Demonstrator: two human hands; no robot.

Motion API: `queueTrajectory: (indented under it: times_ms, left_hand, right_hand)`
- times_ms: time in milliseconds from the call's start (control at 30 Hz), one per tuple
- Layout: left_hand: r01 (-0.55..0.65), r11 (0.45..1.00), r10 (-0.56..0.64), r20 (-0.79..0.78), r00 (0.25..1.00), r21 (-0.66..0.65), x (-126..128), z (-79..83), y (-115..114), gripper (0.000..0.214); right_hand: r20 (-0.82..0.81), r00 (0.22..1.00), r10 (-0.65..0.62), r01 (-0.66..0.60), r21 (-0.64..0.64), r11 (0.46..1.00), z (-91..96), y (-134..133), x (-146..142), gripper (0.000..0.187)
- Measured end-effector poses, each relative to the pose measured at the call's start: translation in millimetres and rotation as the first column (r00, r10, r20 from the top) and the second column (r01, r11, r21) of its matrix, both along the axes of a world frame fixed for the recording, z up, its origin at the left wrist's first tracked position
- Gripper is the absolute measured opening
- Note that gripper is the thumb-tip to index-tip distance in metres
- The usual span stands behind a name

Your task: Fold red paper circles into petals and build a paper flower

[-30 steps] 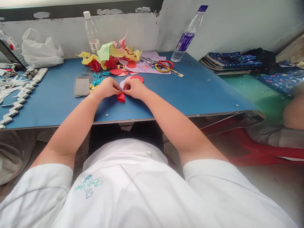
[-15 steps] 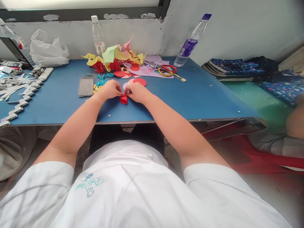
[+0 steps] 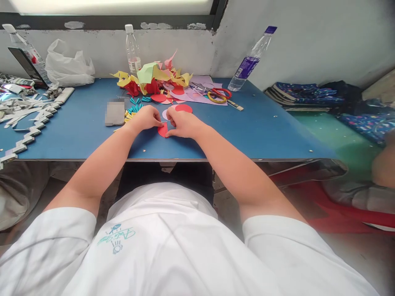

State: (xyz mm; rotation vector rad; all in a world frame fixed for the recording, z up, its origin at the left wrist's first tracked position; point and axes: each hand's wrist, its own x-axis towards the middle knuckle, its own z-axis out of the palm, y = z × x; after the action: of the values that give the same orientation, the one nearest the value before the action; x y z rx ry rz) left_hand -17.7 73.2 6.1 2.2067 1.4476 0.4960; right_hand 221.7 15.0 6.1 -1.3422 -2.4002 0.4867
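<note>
A small red piece of paper, flat and folded-looking with a rounded lower left side, is between my hands near the table's front edge. My left hand is closed, pinching the paper's upper left edge between thumb and finger. At the paper's right edge, the thumb of my right hand presses on it while the other fingers curl above; part of the paper is hidden there. Just beyond my right hand lie a red paper circle and a pale lilac circle. Folded blue paper pieces and yellow ones lie beyond my left hand.
On the blue table are scissors, a box cutter, crumpled coloured paper scraps, lilac sheets and a grey blurred rectangular object. Bottles, a plastic bag and a folded paper chain stand or lie around.
The red paper was curled into a loop with both hands pinching its top; now it lies flatter. My right thumb has moved down along its right edge. The view has shifted slightly.
</note>
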Motion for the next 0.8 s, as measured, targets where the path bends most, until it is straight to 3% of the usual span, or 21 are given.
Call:
queueTrajectory:
  times_ms: [267, 500, 633, 800]
  left_hand:
    - [0.013, 1.000, -0.013, 0.003, 1.000, -0.008, -0.5, 0.9, -1.6, 0.028]
    - [0.155, 0.988, -0.156, -0.025, 0.988, -0.007, -1.7, 8.1, -7.4, 0.020]
    - [0.158, 0.987, -0.158, -0.029, 0.987, 0.006, -3.9, 8.6, -4.4, 0.018]
    - [0.097, 0.990, -0.105, 0.074, 0.992, 0.104, -6.1, 2.7, 5.1, 0.015]
  right_hand:
    - [-0.079, 0.996, 0.037, -0.047, -0.124, 0.991, -6.7, 6.4, 8.6, 0.076]
    - [-0.172, 0.981, -0.085, 0.056, -0.163, 0.985, -12.3, 15.6, 1.8, 0.021]
    - [-0.130, 0.989, -0.076, 0.053, -0.170, 0.984, -13.5, 18.6, -1.9, 0.029]
    - [-0.219, 0.973, -0.078, 0.045, -0.151, 0.987, -20.3, 25.7, -2.0, 0.025]
